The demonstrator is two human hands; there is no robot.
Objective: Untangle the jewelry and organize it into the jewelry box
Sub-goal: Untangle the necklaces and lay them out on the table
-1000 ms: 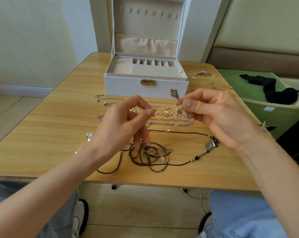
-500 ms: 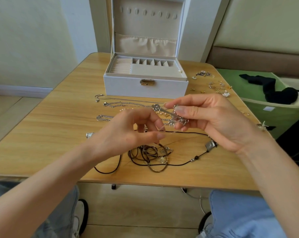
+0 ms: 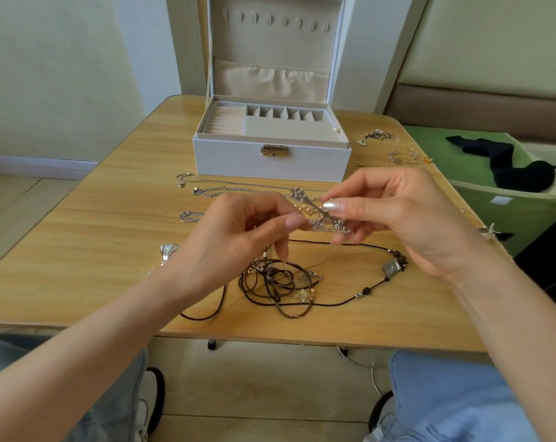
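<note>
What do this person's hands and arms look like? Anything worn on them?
Both arms are bare to the edge of the picture: no sleeves, watch or bracelet in view. The left hand and right hand show no rings that I can make out. The right thumbnail has a pale, pearly, shiny polish.

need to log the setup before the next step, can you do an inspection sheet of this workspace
surface: wooden table, its bare parts look clean
job's things: white jewelry box open at the far side, compartments look empty; silver ornament held up; tangled dark cords near the front edge; silver chains laid out before the box
clutter: small loose pieces at far right
grippers: left hand and right hand both pinch the ornament
cables: one on the floor under the table
surroundings: green bin with black cloth to the right
</note>
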